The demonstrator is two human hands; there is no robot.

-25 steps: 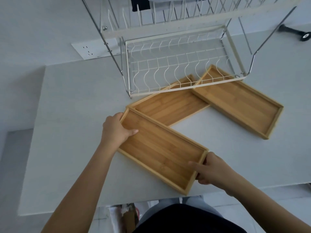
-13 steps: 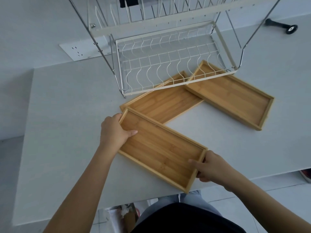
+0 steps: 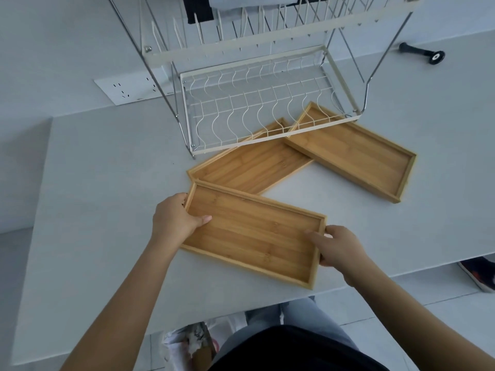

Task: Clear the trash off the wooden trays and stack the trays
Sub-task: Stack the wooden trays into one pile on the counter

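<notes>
Three bare wooden trays lie on the white table (image 3: 88,210). The nearest tray (image 3: 254,234) sits between my hands, with nothing in it. My left hand (image 3: 174,219) grips its left short end, thumb inside the rim. My right hand (image 3: 337,246) grips its right short end. The middle tray (image 3: 249,164) lies just behind, its far end under the wire dish rack. The right tray (image 3: 356,153) lies angled at the right, its far corner also under the rack. No trash shows on any tray.
A white wire dish rack (image 3: 257,103) on metal legs stands at the back of the table. A wall socket plate (image 3: 128,88) is behind it at the left. A black handled tool (image 3: 423,53) lies far right. Crumpled trash in a bag (image 3: 192,341) sits below the table's front edge.
The near tray has turned in my hands, its right end swinging up and away from the table's front edge. The other two trays have stayed put.
</notes>
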